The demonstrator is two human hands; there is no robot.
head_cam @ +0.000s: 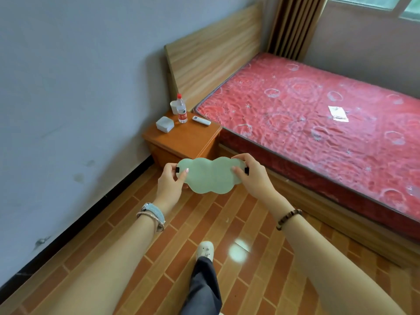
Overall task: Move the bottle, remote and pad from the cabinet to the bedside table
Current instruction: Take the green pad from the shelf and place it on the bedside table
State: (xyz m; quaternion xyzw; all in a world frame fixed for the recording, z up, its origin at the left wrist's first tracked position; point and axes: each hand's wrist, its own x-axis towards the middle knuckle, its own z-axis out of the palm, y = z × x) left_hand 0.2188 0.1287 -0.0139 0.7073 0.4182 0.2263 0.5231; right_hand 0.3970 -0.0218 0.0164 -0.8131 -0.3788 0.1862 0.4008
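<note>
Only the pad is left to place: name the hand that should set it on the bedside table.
Left, probably. The left hand is nearer the bedside table, whose bare front stays clear of the bottle and remote.

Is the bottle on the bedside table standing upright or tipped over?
Upright. The bottle stands on its base on the bedside table, red cap at top, between the white box and the remote.

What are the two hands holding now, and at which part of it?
Both hold the green pad: the left hand has its grip on the left end, the right hand on the right end, near the black tabs.
</note>
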